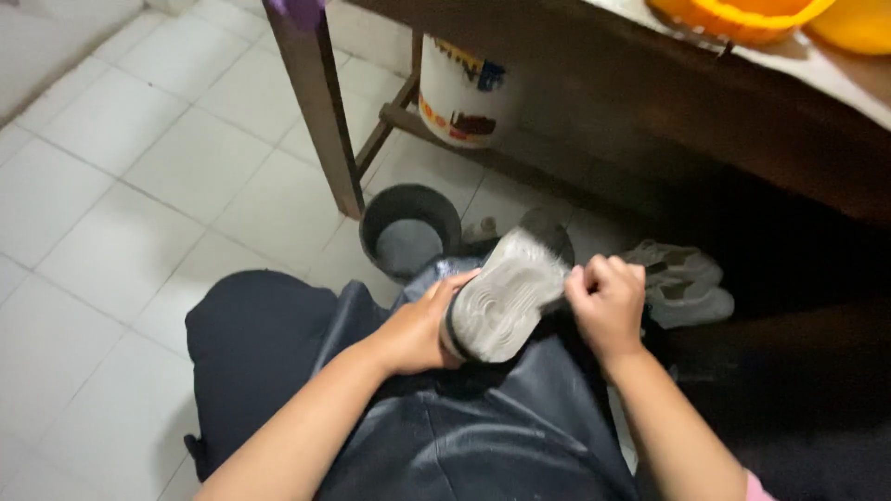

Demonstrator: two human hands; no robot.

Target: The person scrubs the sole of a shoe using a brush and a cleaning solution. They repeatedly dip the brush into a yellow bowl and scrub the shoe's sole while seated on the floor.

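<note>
Over the person's lap, on a dark apron [483, 436], a shoe [506, 297] is held sole up, its pale grey tread facing the camera. Left hand [422, 325] cups the near end of the shoe, fingers curled around the sole edge. Right hand [608, 301] is closed in a fist against the shoe's right side (what it grips cannot be told). 1 dark bucket [408, 227] stands just beyond on the white tiled floor [121, 204], beside a wooden table leg [320, 111]. A second pale shoe [682, 283] lies to the right.
</note>
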